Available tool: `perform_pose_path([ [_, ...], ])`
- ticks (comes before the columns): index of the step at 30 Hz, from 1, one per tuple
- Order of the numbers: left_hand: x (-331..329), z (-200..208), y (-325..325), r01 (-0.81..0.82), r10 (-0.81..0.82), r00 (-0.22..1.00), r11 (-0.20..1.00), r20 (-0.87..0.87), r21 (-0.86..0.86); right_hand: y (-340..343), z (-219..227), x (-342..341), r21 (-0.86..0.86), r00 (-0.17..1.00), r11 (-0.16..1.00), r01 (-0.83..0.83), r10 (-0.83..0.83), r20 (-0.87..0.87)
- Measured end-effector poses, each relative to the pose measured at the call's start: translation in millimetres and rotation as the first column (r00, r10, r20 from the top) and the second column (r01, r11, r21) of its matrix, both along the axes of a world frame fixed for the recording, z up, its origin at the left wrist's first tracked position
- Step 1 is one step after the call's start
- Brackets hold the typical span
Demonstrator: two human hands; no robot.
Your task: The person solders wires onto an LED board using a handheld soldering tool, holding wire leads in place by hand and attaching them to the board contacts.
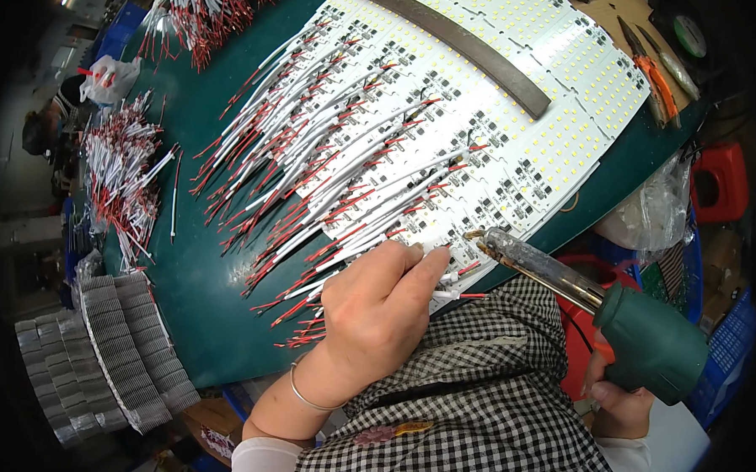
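Note:
White LED circuit boards (559, 147) lie side by side on the green tabletop. Rows of white cables with red wire ends (346, 192) run from the boards toward the lower left. At the boards' near edge, my left hand (375, 299) is closed in a pinch around a thin wire (445, 295), mostly hidden by the fingers. My right hand (624, 407) grips the handle of a green soldering gun (656, 341), its fingers partly hidden. The gun's metal tip (477, 235) points left over the boards, just beyond my left fingertips; contact cannot be told.
A dark curved bar (454, 45) rests across the boards. Orange-handled pliers (655, 84) lie at the far right. Loose cable bundles (128, 170) and stacked grey ribbed pieces (129, 343) stand left. Beyond the right edge are a plastic bag (658, 206), red stool (720, 179) and blue crate (731, 353).

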State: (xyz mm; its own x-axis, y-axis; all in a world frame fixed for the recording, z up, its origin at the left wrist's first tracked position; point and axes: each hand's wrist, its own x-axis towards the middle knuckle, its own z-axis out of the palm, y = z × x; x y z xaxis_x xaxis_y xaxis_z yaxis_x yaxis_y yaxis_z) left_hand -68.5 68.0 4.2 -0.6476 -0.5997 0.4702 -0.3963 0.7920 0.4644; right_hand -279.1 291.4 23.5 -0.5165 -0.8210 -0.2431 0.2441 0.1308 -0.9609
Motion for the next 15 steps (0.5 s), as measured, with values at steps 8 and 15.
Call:
perform_pose_path([
  [8,-1,2,0,-0.012,0.012,1.000,1.000,0.022,0.005,6,-5,-1,0.113,0.987,0.988,-0.101,0.114,-0.112],
  [15,-2,7,-1,-0.011,0.009,0.999,0.999,0.053,0.037,-7,3,4,0.195,0.977,0.972,-0.132,0.161,-0.142],
])
